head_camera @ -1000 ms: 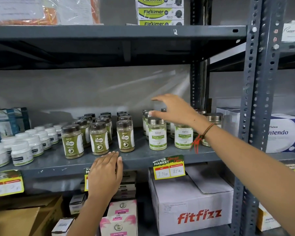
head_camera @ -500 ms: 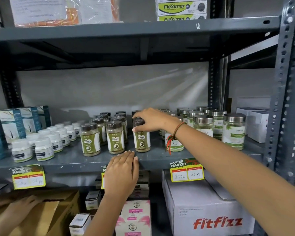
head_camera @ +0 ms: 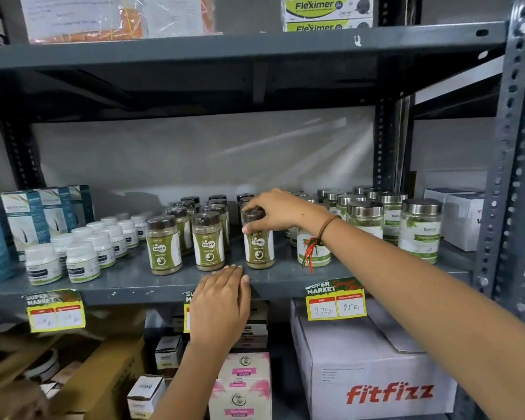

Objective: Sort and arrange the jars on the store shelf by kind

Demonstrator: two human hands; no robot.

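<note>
On the grey metal shelf stand several brown-lidded jars of green powder in rows. My right hand grips the lid of the front right brown-lidded jar, which stands upright on the shelf. Two more front jars stand to its left. Several silver-lidded glass jars with white and green labels stand to the right, one of them partly hidden behind my wrist. Small white bottles fill the left part. My left hand lies flat on the shelf's front edge, holding nothing.
Teal boxes stand at the far left, white boxes at the far right. A grey upright post rises on the right. Yellow price tags hang on the shelf edge. Below are a fitfizz carton, cardboard boxes and pink boxes.
My right hand moved left from the silver-lidded jars to the brown-lidded jars and closed on the front right jar's lid. The view shifted left. My left hand stayed on the shelf edge.
</note>
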